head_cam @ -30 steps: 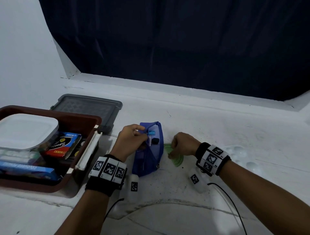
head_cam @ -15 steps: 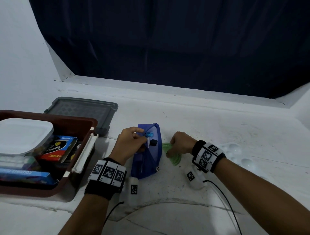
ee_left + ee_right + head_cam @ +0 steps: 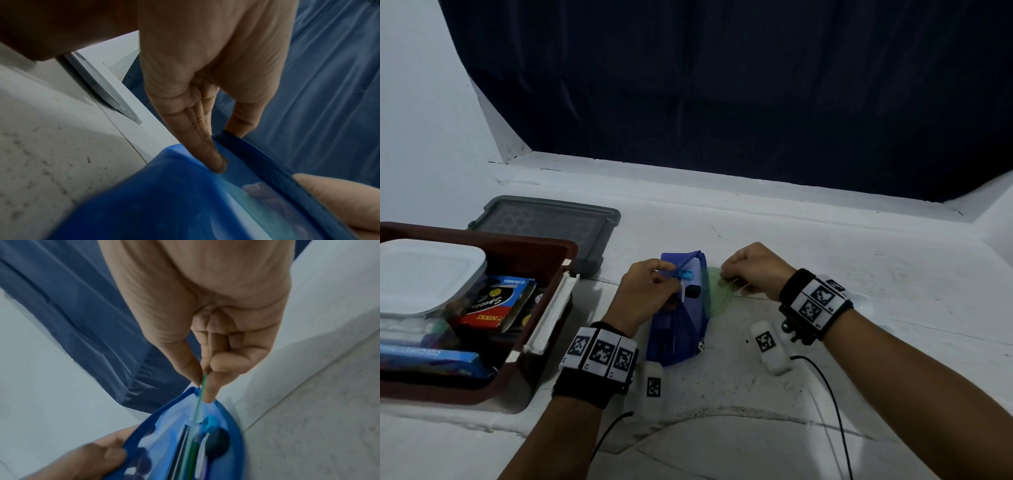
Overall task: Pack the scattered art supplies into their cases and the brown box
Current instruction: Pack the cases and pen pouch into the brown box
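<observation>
A blue zip pouch (image 3: 681,329) stands open-mouthed on the white ledge. My left hand (image 3: 666,274) grips its near rim and holds the mouth apart; the left wrist view shows fingers (image 3: 213,155) hooked inside the pouch (image 3: 164,194). My right hand (image 3: 727,274) pinches a thin green see-through protractor (image 3: 717,296) just right of the pouch. In the right wrist view the protractor (image 3: 198,408) is edge-on and its lower part is inside the pouch (image 3: 234,423), beside a blue sharpener (image 3: 209,425) and a round black item (image 3: 218,444). The brown box (image 3: 551,245) sits far left.
The brown box holds a white lidded tub (image 3: 424,274), a crayon pack (image 3: 496,303) and a blue pencil box (image 3: 428,356). A grey lid (image 3: 544,222) lies behind it. A white paint palette (image 3: 866,301) is faintly visible by my right wrist. A dark curtain hangs behind the ledge.
My right hand has lifted the protractor off the ledge, turned it on edge and brought it into the pouch mouth. My left hand keeps its hold on the pouch rim.
</observation>
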